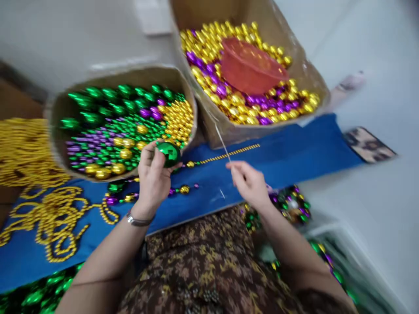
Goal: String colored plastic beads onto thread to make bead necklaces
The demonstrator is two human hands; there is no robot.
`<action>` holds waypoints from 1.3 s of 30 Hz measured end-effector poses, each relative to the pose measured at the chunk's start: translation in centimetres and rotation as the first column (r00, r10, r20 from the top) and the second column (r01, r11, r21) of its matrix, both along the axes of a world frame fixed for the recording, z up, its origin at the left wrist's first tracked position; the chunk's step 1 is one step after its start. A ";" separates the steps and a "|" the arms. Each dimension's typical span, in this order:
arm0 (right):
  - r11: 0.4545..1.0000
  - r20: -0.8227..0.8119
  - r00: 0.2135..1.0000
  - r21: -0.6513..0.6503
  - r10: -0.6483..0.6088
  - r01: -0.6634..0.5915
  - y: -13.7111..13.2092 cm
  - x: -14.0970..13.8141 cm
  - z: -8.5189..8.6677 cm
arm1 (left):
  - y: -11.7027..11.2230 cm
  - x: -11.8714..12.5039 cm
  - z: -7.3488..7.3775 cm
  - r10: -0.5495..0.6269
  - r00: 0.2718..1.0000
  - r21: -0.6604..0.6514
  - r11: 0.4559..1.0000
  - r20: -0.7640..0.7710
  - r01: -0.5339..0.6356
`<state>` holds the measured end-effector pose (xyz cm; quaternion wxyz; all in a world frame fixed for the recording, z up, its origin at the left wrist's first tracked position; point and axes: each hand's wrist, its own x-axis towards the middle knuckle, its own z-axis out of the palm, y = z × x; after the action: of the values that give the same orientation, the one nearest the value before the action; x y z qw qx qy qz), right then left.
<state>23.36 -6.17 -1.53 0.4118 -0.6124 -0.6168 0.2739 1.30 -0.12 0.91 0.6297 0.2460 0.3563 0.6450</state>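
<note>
My left hand (pixel 152 176) is closed round a large shiny green bead (pixel 168 153), held just in front of the left cardboard box (pixel 59 109). My right hand (pixel 248 183) pinches a thin white needle or thread (pixel 222 141) that rises up and to the left. A partly strung strand of gold, purple and green beads (pixel 183 189) lies on the blue cloth (pixel 288 152) between my hands. A thin line of small gold beads (pixel 229 153) runs off to the right.
The left box holds green, purple and gold beads. A second box (pixel 310 78) at the back right holds gold and purple beads and a red bowl (pixel 250 69). Gold bead strings (pixel 52 218) pile on the left. A beaded heap (pixel 291 205) sits to the right.
</note>
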 end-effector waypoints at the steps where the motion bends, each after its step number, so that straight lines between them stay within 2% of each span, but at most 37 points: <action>1: 0.999 -0.025 0.999 0.031 -0.035 0.036 0.5 1.1 0.3 | -1.3 1.2 -0.7 -0.149 0.989 -0.078 0.986 -0.027 0.146; 2: 0.997 -0.040 0.998 0.061 -0.040 0.042 1.0 2.2 0.6 | -2.6 2.6 -1.5 -0.318 0.947 -0.165 0.937 -0.040 0.308; 4: 0.992 -0.047 0.998 0.114 -0.043 0.048 2.0 3.8 0.9 | -5.1 5.9 -3.3 -0.625 0.781 -0.322 0.745 -0.026 0.585; 5: 0.993 -0.034 0.999 0.115 -0.038 0.041 2.4 4.4 1.1 | -6.2 7.6 -4.3 -0.728 0.685 -0.380 0.637 -0.010 0.671; 6: 0.992 -0.026 0.999 0.118 -0.031 0.034 2.7 4.7 1.2 | -7.1 9.3 -5.2 -0.786 0.618 -0.425 0.559 0.000 0.712; 7: 0.993 -0.020 1.000 0.116 -0.020 0.023 2.8 4.9 1.4 | -7.8 10.9 -6.1 -0.814 0.580 -0.458 0.513 0.007 0.726; 9: 0.994 -0.016 1.000 0.113 0.006 -0.005 2.8 4.9 1.6 | -8.3 13.3 -7.6 -0.822 0.567 -0.484 0.475 0.056 0.735; 12: 0.993 -0.017 0.999 0.111 0.046 -0.044 2.2 4.6 1.5 | -8.0 14.0 -8.6 -0.811 0.574 -0.392 0.495 0.112 0.775; 13: 0.993 -0.017 0.999 0.110 0.050 -0.048 2.0 4.5 1.3 | -7.8 13.4 -8.6 -0.826 0.555 -0.347 0.494 0.097 0.797; 15: 0.994 -0.025 0.999 0.100 0.046 -0.043 1.6 4.4 0.9 | -7.5 11.5 -8.1 -0.876 0.482 -0.301 0.455 0.016 0.838; 17: 0.997 -0.041 0.998 0.074 0.037 -0.034 1.4 4.2 0.5 | -7.0 9.1 -7.1 -0.906 0.417 -0.338 0.415 -0.071 0.844; 18: 0.998 -0.050 0.998 0.059 0.039 -0.036 1.4 4.2 0.3 | -6.7 7.7 -6.4 -0.908 0.406 -0.371 0.414 -0.102 0.831; 20: 0.997 -0.076 0.995 0.048 0.058 -0.054 1.3 4.0 0.2 | -5.8 4.9 -4.8 -0.906 0.381 -0.424 0.423 -0.182 0.801; 22: 0.996 -0.106 0.991 0.059 0.080 -0.074 1.0 3.6 0.3 | -4.5 2.0 -2.8 -0.887 0.317 -0.409 0.440 -0.335 0.799; 24: 0.994 -0.136 0.986 0.066 0.097 -0.089 0.7 3.0 0.6 | -3.0 -0.9 -0.8 -0.827 0.279 -0.360 0.482 -0.488 0.798; 25: 0.994 -0.144 0.984 0.056 0.101 -0.094 0.5 2.6 0.7 | -2.1 -2.2 0.1 -0.782 0.286 -0.333 0.523 -0.554 0.785; 26: 0.993 -0.152 0.982 0.040 0.112 -0.107 0.4 2.2 0.6 | -1.0 -3.5 0.9 -0.723 0.321 -0.299 0.587 -0.611 0.753; 28: 0.987 -0.157 0.975 -0.007 0.157 -0.160 0.6 1.4 -0.1 | 1.9 -6.0 1.7 -0.556 0.440 -0.200 0.751 -0.705 0.629; 29: 0.981 -0.167 0.968 -0.021 0.189 -0.195 0.9 1.0 -0.6 | 3.7 -7.1 1.9 -0.437 0.517 -0.129 0.840 -0.736 0.527; 30: 0.972 -0.183 0.958 -0.031 0.222 -0.231 1.1 0.5 -1.0 | 5.7 -8.2 1.9 -0.311 0.562 -0.063 0.907 -0.766 0.416; 31: 0.963 -0.194 0.947 -0.034 0.255 -0.266 1.4 -0.1 -1.4 | 7.8 -9.2 1.7 -0.196 0.571 -0.006 0.949 -0.797 0.316; 32: 0.955 -0.200 0.938 -0.035 0.283 -0.296 1.6 -0.7 -1.7 | 10.0 -10.0 1.4 -0.073 0.551 0.056 0.975 -0.832 0.214; 34: 0.941 -0.201 0.926 -0.044 0.320 -0.335 1.9 -1.9 -2.2 | 14.3 -11.1 0.7 0.086 0.434 0.121 0.991 -0.897 0.054; 36: 0.934 -0.198 0.921 -0.061 0.335 -0.352 2.2 -2.9 -2.4 | 18.1 -11.3 0.1 0.161 0.275 0.155 0.987 -0.948 -0.046; 38: 0.927 -0.195 0.917 -0.072 0.348 -0.367 2.5 -3.7 -2.5 | 21.4 -11.0 0.0 0.192 0.107 0.184 0.980 -0.976 -0.074; 39: 0.924 -0.191 0.915 -0.074 0.356 -0.375 2.7 -4.1 -2.6 | 22.8 -10.7 0.1 0.190 0.054 0.186 0.980 -0.980 -0.074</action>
<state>19.30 -3.44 -4.11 0.3715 -0.4814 -0.6663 0.4316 -9.41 22.65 1.04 0.1441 0.6122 0.6826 0.3723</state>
